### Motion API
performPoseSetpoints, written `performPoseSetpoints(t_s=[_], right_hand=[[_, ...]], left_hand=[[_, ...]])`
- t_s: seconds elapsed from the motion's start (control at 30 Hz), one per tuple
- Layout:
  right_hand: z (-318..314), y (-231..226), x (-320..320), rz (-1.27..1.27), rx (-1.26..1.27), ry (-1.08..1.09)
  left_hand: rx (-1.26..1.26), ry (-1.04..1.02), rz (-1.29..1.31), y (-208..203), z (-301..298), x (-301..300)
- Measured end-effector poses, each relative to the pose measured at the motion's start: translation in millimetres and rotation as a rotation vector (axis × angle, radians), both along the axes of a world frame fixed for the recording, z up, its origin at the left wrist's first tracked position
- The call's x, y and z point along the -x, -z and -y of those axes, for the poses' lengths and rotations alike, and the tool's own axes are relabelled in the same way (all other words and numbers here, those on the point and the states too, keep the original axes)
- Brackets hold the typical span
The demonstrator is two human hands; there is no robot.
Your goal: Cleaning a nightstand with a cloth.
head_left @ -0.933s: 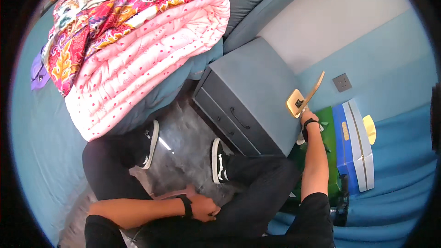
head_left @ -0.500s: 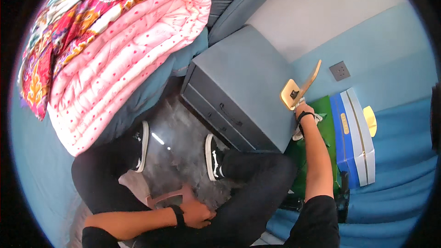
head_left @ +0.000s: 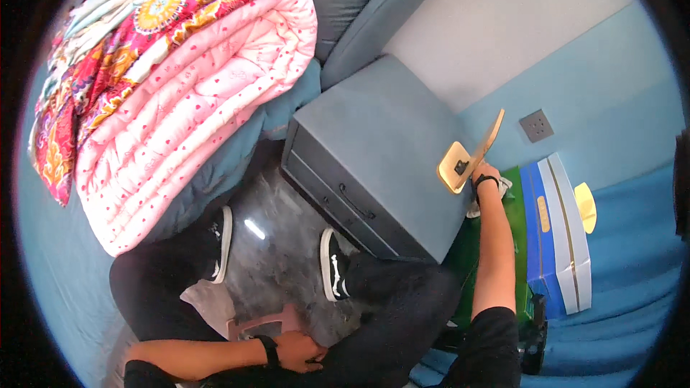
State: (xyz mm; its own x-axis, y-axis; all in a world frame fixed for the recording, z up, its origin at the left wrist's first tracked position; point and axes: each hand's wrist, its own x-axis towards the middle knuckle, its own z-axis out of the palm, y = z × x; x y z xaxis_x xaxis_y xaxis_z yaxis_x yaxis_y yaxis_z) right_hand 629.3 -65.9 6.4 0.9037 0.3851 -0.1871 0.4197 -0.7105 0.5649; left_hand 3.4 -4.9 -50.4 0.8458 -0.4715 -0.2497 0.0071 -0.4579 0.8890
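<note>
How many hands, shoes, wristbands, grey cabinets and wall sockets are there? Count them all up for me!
Hands: 2
Shoes: 2
Wristbands: 2
Grey cabinet: 1
Wall socket: 1
Total: 8

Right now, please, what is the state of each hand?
Left hand: against the black trousers; open or closed cannot be told.
Right hand: at the tan stand and pale cloth; fingers hidden, grip cannot be told.

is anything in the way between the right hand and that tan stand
Nothing visible: the right hand is close beside the lower end of the tan stand. A pale cloth shows by the wrist; whether it reaches between them is hidden.
</note>
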Motion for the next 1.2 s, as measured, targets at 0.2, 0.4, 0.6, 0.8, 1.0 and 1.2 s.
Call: performPoseSetpoints(t_s=[0.2, 0.4, 0.6, 0.8, 1.0, 1.2], right_hand=[[-6.4, 14.8, -42.7, -0.008, -0.237, 0.252], [23.1, 42.4, -37.5, -0.032, -0.168, 0.151], [66.9, 52.8, -59.5, 0.021, -0.082, 0.154], [67.6, 108.6, -72.2, 0.004, -0.040, 0.142], [87.1, 158.3, -118.2, 0.032, -0.038, 0.152], [83.0, 140.1, -174.8, 0.058, -0.092, 0.207]], left_hand=[[-0.092, 0.125, 0.050, -19.5, -15.1, -6.7], [0.032, 0.047, 0.293, 25.6, 0.3, 4.5], [-0.126, 0.057, 0.374, 29.7, 25.7, -5.7], [-0.155, 0.127, 0.429, 77.6, 31.5, 3.1], [-0.075, 0.089, 0.311, -4.8, 10.3, 4.0], [-0.087, 0.139, 0.219, 33.7, 15.4, -0.6]])
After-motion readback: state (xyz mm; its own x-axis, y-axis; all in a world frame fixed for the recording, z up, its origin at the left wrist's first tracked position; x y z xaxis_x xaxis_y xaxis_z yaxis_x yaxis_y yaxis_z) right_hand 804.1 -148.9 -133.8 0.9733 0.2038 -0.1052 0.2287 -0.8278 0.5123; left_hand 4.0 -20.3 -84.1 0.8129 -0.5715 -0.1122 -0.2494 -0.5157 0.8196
